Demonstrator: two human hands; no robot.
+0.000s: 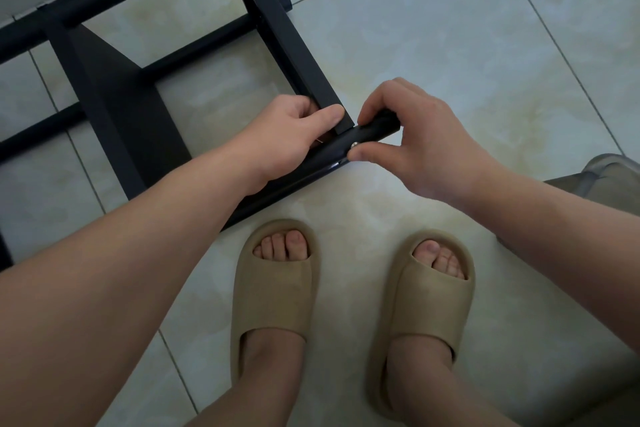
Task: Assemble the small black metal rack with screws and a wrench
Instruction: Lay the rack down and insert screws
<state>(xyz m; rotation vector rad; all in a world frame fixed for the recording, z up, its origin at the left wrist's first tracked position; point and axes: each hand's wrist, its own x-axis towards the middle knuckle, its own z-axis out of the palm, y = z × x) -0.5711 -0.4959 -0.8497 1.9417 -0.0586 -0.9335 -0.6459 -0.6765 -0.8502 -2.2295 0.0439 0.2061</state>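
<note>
My left hand [294, 135] grips the rack [110, 97] at its corner while my right hand [415, 139] pinches the screw [354, 146], which should start square in the tube [379, 125].

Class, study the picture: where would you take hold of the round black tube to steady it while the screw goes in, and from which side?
I'd grip the tube at its free end, from the right: it juts past the frame corner, clear of the screw.
</note>
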